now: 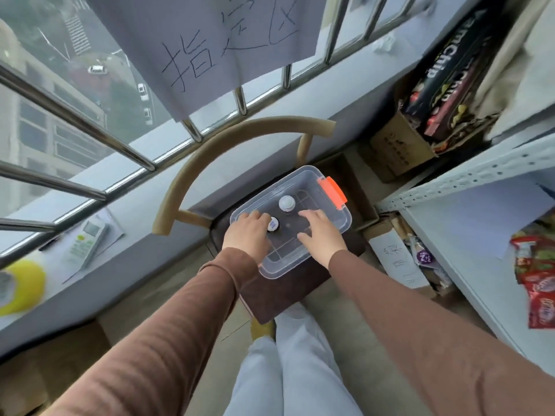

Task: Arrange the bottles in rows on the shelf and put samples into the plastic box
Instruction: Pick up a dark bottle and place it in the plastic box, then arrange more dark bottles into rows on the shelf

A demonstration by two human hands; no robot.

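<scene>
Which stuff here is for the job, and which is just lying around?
For the job:
plastic box
white-capped bottle inside it
dark bottle by the left hand
right hand
shelf

Just lying around:
yellow tape roll
remote control
paper sign
snack packets

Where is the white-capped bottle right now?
Head view: the white-capped bottle stands inside the clear box on the chair, beyond both hands, toward the orange latch.

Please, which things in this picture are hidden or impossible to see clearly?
- Head view: left hand covers part of the dark bottle; grip unclear.
- White-capped bottle: only its top shows.
- Right hand: touching the plastic box or hovering, unclear.
- Shelf: cut off by right edge.
</scene>
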